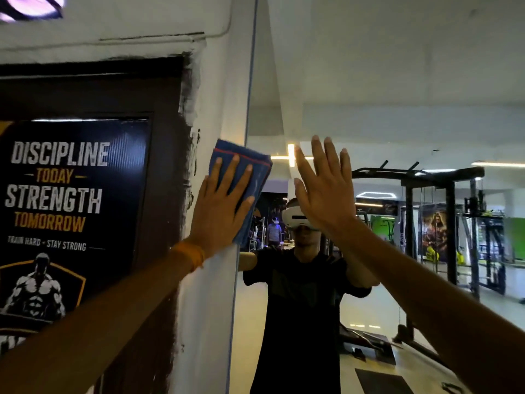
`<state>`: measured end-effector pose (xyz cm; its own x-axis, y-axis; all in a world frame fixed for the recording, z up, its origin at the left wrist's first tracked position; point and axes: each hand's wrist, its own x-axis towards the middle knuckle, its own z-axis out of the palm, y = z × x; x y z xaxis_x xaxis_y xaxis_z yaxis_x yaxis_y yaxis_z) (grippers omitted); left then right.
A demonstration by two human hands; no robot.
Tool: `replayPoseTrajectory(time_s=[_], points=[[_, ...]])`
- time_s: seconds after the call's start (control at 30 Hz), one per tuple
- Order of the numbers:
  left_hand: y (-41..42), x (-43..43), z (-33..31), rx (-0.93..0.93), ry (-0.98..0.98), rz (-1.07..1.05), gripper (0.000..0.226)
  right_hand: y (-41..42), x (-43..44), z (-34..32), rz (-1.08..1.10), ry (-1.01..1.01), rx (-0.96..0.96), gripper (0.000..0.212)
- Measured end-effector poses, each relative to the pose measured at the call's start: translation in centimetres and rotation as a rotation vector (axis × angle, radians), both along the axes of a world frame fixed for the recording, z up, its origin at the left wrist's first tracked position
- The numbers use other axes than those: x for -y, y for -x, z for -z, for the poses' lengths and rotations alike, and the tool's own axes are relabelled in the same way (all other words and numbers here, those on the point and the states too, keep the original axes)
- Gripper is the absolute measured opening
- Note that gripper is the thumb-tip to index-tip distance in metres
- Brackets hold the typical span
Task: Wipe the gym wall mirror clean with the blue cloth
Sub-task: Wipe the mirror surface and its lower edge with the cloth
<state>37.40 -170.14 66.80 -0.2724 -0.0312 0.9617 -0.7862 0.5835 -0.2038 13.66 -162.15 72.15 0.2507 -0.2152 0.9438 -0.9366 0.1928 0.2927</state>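
The wall mirror (397, 109) fills the right half of the view, its left edge running down beside a white wall strip. A folded blue cloth (250, 169) with a red stripe lies flat against that left edge. My left hand (221, 211) presses the cloth to the glass with straight, spread fingers. My right hand (324, 191) is raised flat against the mirror to the right of the cloth, fingers straight, holding nothing. The mirror reflects a person in a dark shirt wearing a white headset, partly hidden behind my hands.
A dark door with a motivational poster (62, 206) stands to the left of the white wall strip (210, 308). The mirror reflects a black gym rack (443, 237), ceiling lights and a shiny floor.
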Motion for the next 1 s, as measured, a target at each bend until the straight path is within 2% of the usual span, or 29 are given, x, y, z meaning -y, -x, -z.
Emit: replayPoseTrajectory(time_s=[0.1, 0.17, 0.23, 0.37, 0.47, 0.6, 0.7, 0.83, 0.9, 1.0], points=[[0.8, -0.2, -8.1, -0.053, -0.003, -0.024, 0.068, 0.2, -0.2, 0.1, 0.013, 0.006, -0.003, 0.066], [1.0, -0.1, -11.3, -0.1, 0.003, -0.025, 0.069, 0.2, -0.2, 0.1, 0.012, 0.012, -0.012, 0.065], [1.5, -0.1, -10.3, -0.136, 0.032, -0.021, 0.069, 0.3, -0.1, 0.3, 0.011, 0.019, -0.009, 0.065], [1.7, 0.0, -3.2, -0.105, 0.039, 0.011, 0.066, -0.1, -0.2, 0.3, 0.014, 0.024, 0.0, 0.065], [0.5, 0.2, -6.5, -0.036, 0.042, 0.04, 0.07, -0.3, -0.4, 0.3, 0.023, 0.013, 0.004, 0.066], [1.3, -0.6, -13.0, -0.114, -0.026, 0.0, 0.073, -0.4, -0.6, 0.4, 0.005, 0.021, 0.007, 0.064], [2.3, -0.8, -10.4, -0.159, -0.001, -0.028, 0.07, -0.4, -0.7, 0.6, -0.007, 0.024, 0.015, 0.063], [0.8, 0.6, -5.6, -0.042, 0.039, 0.004, 0.067, -0.4, -1.1, 0.3, 0.009, 0.009, 0.01, 0.064], [0.3, 0.7, -8.1, -0.021, 0.03, 0.036, 0.068, -0.3, -1.6, -0.9, 0.034, 0.023, 0.005, 0.065], [0.7, 0.3, -15.4, -0.053, 0.003, 0.042, 0.074, -0.4, -2.3, -5.1, 0.012, 0.044, 0.057, 0.065]])
